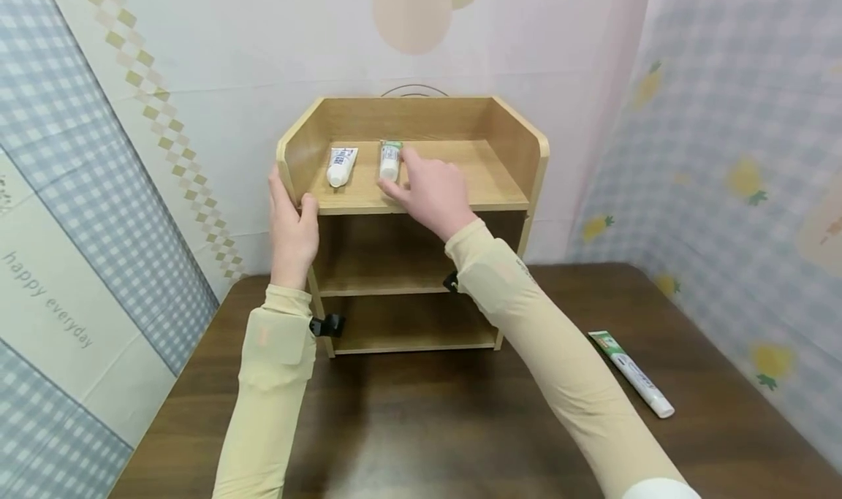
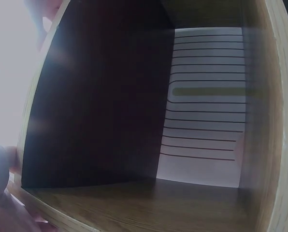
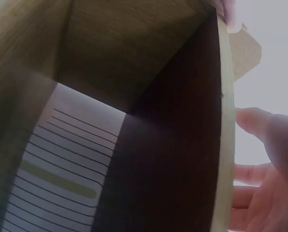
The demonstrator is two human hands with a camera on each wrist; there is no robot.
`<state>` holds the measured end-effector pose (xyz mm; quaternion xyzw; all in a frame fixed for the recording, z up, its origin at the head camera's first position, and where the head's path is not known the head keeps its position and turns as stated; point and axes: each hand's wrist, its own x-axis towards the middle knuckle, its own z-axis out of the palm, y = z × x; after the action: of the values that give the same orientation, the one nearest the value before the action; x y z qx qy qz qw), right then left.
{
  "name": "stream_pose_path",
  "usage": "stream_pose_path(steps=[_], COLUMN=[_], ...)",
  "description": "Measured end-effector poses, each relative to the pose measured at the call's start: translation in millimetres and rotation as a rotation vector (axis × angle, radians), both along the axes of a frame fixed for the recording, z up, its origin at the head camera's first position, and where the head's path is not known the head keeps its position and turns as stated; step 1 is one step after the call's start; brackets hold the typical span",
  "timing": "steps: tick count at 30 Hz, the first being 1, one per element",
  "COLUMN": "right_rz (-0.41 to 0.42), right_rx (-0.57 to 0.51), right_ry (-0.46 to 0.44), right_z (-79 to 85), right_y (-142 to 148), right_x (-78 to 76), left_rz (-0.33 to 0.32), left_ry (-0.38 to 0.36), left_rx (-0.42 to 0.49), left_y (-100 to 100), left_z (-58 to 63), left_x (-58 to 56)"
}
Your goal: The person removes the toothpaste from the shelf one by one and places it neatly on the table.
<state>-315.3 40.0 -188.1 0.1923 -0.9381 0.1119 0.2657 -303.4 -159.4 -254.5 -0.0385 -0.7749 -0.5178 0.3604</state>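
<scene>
A small light-wood shelf (image 1: 421, 210) stands on the table. My left hand (image 1: 294, 236) grips its left side panel near the front, thumb inside and fingers outside. On the top board lie two toothpaste tubes: a white and blue tube (image 1: 340, 166) at the left, and a white and green tube (image 1: 389, 161) nearer the middle, caps toward me. Over the green tube's right side reaches my right hand (image 1: 437, 192), index finger by its upper end and thumb near its cap. The right wrist view shows that hand (image 3: 274, 169) with thumb and fingers apart; the board hides the tube there.
Another green and white toothpaste tube (image 1: 631, 373) lies on the brown table (image 1: 408, 426) at the right. Two lower shelf levels open toward me, with a lower board (image 1: 388, 291) between them. Patterned cloth (image 1: 217, 39) hangs behind and at both sides.
</scene>
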Motion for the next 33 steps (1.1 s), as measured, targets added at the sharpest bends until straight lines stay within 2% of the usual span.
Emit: stream_pose_path(steps=[7, 10, 13, 19, 24, 33], right_rz=[-0.048, -0.044, -0.035, -0.065, -0.06, -0.009], right_rx=[-0.002, -0.013, -0.024, -0.071, -0.117, -0.181], right_ry=[-0.099, -0.142, -0.149, -0.112, -0.068, 0.103], right_z=[1.4, 1.8, 1.9, -1.2, -2.1, -13.2], right_y=[-12.0, -19.7, -24.1, -23.1, -22.0, -14.0], right_x=[-18.0, -21.3, -22.4, -25.5, -22.9, -9.4], left_rz=[0.003, 0.007, 0.007, -0.006, -0.008, -0.015], left_ry=[0.012, 0.005, 0.006, 0.032, 0.038, 0.051], left_rx=[0.013, 0.021, 0.02, 0.01, 0.019, 0.01], left_y=[-2.3, -3.8, -3.7, -1.9, -1.4, 2.1], left_z=[-0.3, 0.9, 1.9, 1.7, 1.5, 1.0], left_x=[-0.3, 1.1, 1.4, -0.2, -1.0, -0.4])
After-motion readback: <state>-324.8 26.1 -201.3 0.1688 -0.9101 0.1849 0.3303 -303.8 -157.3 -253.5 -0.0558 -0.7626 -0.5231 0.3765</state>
